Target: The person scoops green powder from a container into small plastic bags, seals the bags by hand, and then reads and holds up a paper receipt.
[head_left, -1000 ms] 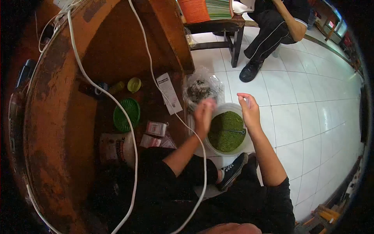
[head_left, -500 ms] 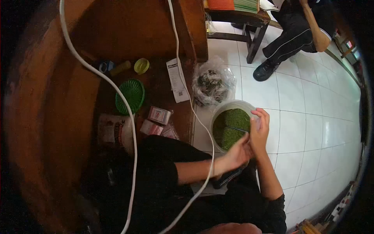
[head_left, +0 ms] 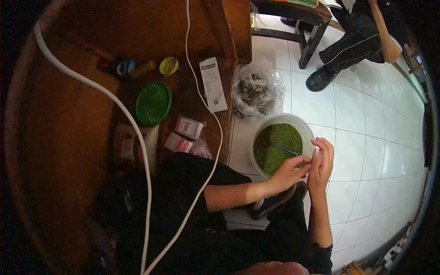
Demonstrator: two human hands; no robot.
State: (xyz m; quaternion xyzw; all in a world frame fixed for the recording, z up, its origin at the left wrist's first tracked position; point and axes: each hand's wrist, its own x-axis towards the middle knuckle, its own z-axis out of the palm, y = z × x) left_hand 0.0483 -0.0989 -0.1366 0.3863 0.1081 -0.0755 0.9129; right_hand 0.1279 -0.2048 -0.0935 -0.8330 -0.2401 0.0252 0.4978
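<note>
My left hand (head_left: 289, 175) reaches in from the left, fingers pinched together against the palm side of my right hand (head_left: 320, 166). The right hand is raised, its fingers curled round something small and pinkish that I cannot make out. Both hands are over the near right rim of a round, whitish plastic tub (head_left: 306, 129). Green, finely ground or chopped stuff (head_left: 275, 158) fills part of the tub. A thin, dark-handled utensil (head_left: 286, 150), its kind unclear, rests in the green stuff.
Beyond the tub stands a clear plastic bag (head_left: 259, 89) of dark leafy matter. On the brown surface lie a green ribbed lid (head_left: 154, 103), a paper slip (head_left: 213, 85) and small plastic packs (head_left: 189, 127). A white cable (head_left: 112, 95) crosses the view. Another person's shoe (head_left: 321, 79) is near a bench (head_left: 308, 48).
The view has shifted slightly. My left hand, blurred before, is now steadier, with its fingertips against my right hand. The right hand's fingers remain curled.
</note>
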